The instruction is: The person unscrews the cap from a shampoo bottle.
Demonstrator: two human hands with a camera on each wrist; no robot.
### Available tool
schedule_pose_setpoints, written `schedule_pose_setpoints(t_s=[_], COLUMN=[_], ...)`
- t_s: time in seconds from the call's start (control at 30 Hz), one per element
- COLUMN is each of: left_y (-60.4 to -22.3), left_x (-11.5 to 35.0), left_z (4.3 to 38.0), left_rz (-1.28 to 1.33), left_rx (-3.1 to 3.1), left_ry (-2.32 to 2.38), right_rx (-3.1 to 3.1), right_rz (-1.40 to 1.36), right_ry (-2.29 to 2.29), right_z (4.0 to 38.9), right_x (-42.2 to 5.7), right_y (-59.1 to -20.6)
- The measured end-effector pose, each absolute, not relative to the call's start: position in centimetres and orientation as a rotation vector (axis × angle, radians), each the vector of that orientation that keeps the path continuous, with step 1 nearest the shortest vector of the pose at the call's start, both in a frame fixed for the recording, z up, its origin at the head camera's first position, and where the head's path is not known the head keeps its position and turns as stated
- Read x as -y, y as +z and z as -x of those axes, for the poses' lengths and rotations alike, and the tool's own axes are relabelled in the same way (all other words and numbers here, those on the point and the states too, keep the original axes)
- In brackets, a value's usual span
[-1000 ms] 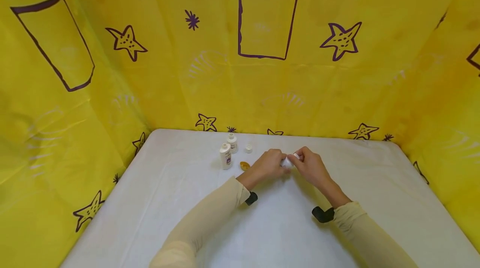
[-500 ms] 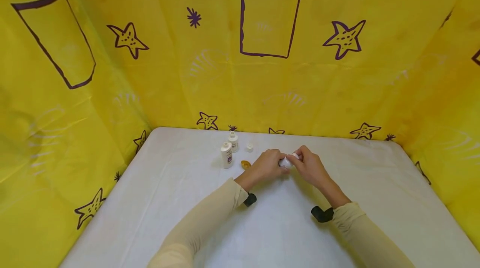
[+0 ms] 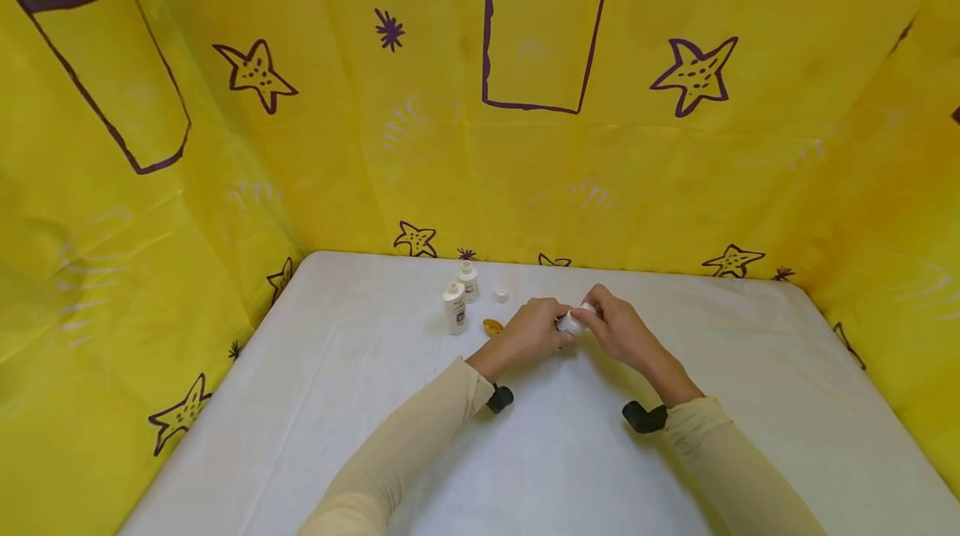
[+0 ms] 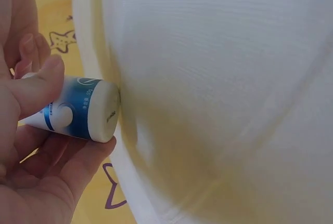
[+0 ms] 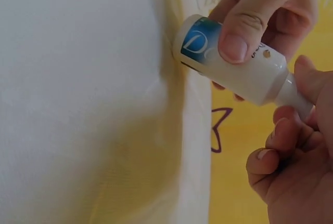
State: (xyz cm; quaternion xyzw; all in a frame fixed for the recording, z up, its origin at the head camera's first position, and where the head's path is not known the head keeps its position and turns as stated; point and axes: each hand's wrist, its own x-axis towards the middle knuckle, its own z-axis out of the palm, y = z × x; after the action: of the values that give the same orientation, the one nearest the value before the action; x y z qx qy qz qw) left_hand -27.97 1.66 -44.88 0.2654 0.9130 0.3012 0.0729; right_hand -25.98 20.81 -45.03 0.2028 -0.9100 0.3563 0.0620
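Note:
My left hand [image 3: 531, 329] grips a small white bottle [image 4: 73, 108] with a blue label, tilted on its side just over the table. In the right wrist view the thumb of that hand presses along the bottle [image 5: 244, 78]. My right hand [image 3: 624, 329] pinches the narrow white end of the same bottle between thumb and fingertips. Those fingers largely cover this end, so I cannot tell whether a cap is on it. The bottle's flat base faces the table in the left wrist view, very near the cloth.
Left of my hands, two white bottles [image 3: 455, 309] stand upright with narrow necks. A small white cap [image 3: 501, 293] and an orange-brown curved piece [image 3: 492, 327] lie near them. White cloth covers the table [image 3: 360, 386]; a yellow patterned curtain [image 3: 337, 144] surrounds it.
My right hand's fingers have shifted slightly left and round the bottle's end. The left hand keeps its grip with little movement. The head view has tilted slightly.

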Motion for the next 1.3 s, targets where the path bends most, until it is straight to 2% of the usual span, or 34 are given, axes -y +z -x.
schedule_pose_setpoints(t_s=[0.2,0.6,1.03,1.3], left_y=[-44.6,-44.4,-44.9,-44.7], left_x=[-1.5,-1.8,-2.5,-2.6], left_z=[28.3,28.3,28.1,27.9], left_rz=[-0.786,-0.826,-0.802,-0.827], left_rx=[-2.669,-2.697,-2.740,-2.746], left_ry=[0.924,0.859,0.834,0.849], right_rx=[2.781,2.839,2.935,2.886], right_rz=[-0.725,-0.686,-0.400,-0.427], right_ry=[1.055,1.067,1.024,1.044], right_z=[26.0,25.0,24.7,25.0], right_x=[-21.5,-21.8,-22.1,-22.1], right_y=[-44.5,-43.6,-43.3,-43.3])
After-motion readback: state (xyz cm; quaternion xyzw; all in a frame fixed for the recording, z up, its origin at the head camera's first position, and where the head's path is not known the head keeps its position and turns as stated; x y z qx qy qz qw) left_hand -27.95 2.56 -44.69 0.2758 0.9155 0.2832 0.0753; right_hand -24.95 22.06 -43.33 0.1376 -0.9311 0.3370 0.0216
